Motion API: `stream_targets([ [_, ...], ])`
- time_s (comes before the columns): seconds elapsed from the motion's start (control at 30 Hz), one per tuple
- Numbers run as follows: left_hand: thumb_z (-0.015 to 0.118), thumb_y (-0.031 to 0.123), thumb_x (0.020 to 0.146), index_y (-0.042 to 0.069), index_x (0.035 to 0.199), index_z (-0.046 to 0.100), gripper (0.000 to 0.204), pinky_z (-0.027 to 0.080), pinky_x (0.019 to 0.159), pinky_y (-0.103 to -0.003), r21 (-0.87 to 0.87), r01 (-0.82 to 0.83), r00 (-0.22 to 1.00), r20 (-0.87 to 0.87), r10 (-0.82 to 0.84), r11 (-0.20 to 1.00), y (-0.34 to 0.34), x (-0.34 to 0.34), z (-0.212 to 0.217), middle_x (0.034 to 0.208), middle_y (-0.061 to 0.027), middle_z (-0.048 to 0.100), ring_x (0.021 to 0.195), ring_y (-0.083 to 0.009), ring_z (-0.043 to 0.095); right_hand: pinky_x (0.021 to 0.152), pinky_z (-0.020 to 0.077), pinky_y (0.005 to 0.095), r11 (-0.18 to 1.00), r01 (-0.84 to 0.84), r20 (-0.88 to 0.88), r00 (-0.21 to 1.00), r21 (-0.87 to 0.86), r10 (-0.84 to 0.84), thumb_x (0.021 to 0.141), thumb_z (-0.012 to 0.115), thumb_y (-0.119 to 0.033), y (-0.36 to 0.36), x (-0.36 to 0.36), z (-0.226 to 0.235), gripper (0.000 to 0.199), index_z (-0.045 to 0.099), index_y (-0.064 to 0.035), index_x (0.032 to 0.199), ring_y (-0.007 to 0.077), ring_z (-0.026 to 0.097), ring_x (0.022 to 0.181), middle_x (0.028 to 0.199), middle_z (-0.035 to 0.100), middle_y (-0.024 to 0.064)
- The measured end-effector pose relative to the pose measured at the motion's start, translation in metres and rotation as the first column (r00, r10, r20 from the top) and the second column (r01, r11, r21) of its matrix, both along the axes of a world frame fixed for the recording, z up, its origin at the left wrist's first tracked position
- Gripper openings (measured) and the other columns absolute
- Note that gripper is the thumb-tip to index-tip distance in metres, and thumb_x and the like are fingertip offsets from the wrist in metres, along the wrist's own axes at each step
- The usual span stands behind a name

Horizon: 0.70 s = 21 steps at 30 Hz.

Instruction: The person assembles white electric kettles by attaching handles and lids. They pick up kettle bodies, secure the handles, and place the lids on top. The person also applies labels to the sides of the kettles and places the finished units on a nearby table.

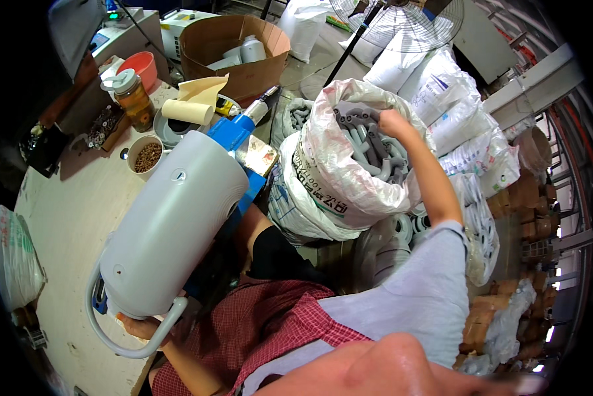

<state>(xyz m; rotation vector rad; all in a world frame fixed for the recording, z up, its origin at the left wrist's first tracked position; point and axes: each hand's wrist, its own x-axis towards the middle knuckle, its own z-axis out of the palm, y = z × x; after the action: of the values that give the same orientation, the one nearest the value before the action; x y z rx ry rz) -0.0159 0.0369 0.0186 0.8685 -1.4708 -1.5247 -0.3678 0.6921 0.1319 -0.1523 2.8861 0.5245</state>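
A large grey plastic cylinder-shaped housing point(171, 211) lies slanted on a blue fixture point(233, 135) at the table's edge. A curved grey handle point(105, 340) is on its near end. My left hand point(141, 327) is closed against the housing's near end, beside the handle; some of its fingers are hidden. To the right, my right hand point(394, 123) reaches into an open white woven sack point(323, 191). Its fingers are curled at the grey plastic handles point(369, 142) heaped inside, and seem closed on one; the fingertips are hidden.
On the table point(59, 218) stand a cup of small brown screws point(148, 157), a lidded jar point(132, 102) and a red bowl point(141, 66). Behind is a cardboard box point(204, 39) with grey parts. White sacks point(441, 99) and a fan point(402, 20) stand at the far right.
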Motion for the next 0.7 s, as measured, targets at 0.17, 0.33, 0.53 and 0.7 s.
stream_targets([
  [0.17, 0.034, 0.034, 0.107, -0.006, 0.100, 0.062, 0.049, 0.049, 0.081, -0.031, -0.025, -0.007, 0.995, -0.095, 0.005, 1.000, -0.017, 0.015, -0.014, 0.093, -0.0117, 0.067, 0.088, -0.0175, 0.061, 0.092, 0.0509, 0.0445, 0.978, 0.063, -0.340, 0.931, -0.200, -0.129, 0.080, 0.059, -0.005, 0.036, -0.028, -0.080, 0.035, 0.061, -0.0021, 0.115, 0.0394, 0.065, 0.101, 0.116, 0.065, 0.0200],
  [0.33, 0.036, 0.031, 0.106, -0.005, 0.105, 0.059, 0.043, 0.049, 0.083, -0.030, 0.030, -0.062, 0.994, -0.087, 0.064, 0.998, 0.005, 0.003, 0.009, 0.099, -0.0106, 0.065, 0.090, -0.0172, 0.061, 0.076, 0.0532, 0.0445, 0.878, -0.444, -0.517, 0.802, -0.179, 0.300, 0.073, 0.068, -0.002, -0.035, 0.033, 0.003, 0.032, 0.060, -0.0069, 0.104, 0.0380, 0.065, 0.088, 0.103, 0.063, 0.0141],
  [0.53, 0.046, 0.030, 0.102, 0.000, 0.112, 0.061, 0.035, 0.049, 0.086, -0.033, 0.077, 0.287, 0.913, -0.325, -0.248, 0.955, -0.009, 0.014, -0.005, 0.106, -0.0083, 0.065, 0.096, -0.0176, 0.060, 0.062, 0.0508, 0.0415, 0.548, -0.780, -0.784, 0.529, -0.301, 0.324, 0.069, 0.074, 0.001, -0.176, 0.074, 0.085, 0.035, 0.058, -0.0101, 0.099, 0.0334, 0.064, 0.077, 0.095, 0.063, 0.0098],
  [0.7, 0.049, 0.039, 0.100, 0.003, 0.101, 0.059, 0.038, 0.047, 0.075, -0.033, -0.017, 0.225, 0.970, -0.090, -0.226, 0.974, -0.015, 0.030, -0.056, 0.092, -0.0047, 0.060, 0.083, -0.0162, 0.055, 0.055, 0.0507, 0.0331, 0.195, -0.953, -0.861, 0.296, -0.234, 0.413, 0.068, 0.079, 0.002, -0.317, 0.080, 0.110, 0.041, 0.061, -0.0090, 0.103, 0.0232, 0.065, 0.066, 0.087, 0.064, 0.0080],
])
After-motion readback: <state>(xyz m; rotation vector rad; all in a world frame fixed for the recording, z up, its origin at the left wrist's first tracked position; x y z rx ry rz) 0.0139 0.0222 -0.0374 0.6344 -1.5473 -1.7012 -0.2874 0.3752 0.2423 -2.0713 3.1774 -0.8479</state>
